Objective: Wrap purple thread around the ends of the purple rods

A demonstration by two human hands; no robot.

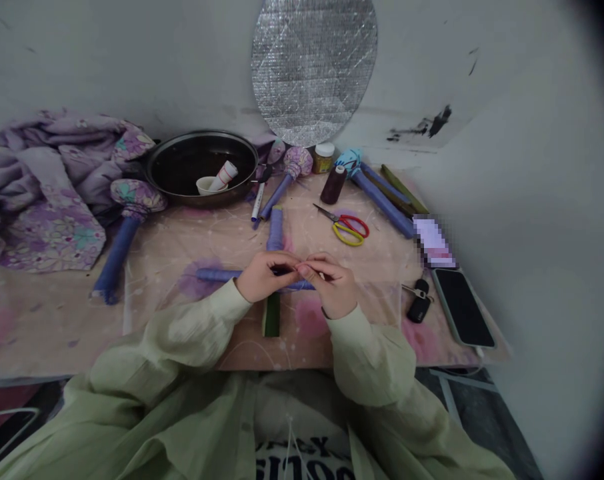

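Observation:
My left hand (263,276) and my right hand (336,288) meet fingertip to fingertip, each in a pinch. Whatever they hold, if anything, is too small to make out. Just beneath them two sticks cross on the table. The upright stick (276,230) is wrapped in purple at its far part, and its bare green end (271,319) points toward me. A thinner purple-wrapped stick (218,274) runs sideways, and my hands hide the crossing. Beyond my right hand lie scissors (343,221) with one red and one yellow handle, blades parted.
A black pan (202,193) with a white cup stands at the back. Floral cloth (57,200) and a cloth-headed purple stick (122,250) lie left. Farther right are a thread spool (333,185), a jar (324,160), more wrapped sticks (387,203), a key fob (419,303) and a phone (463,307).

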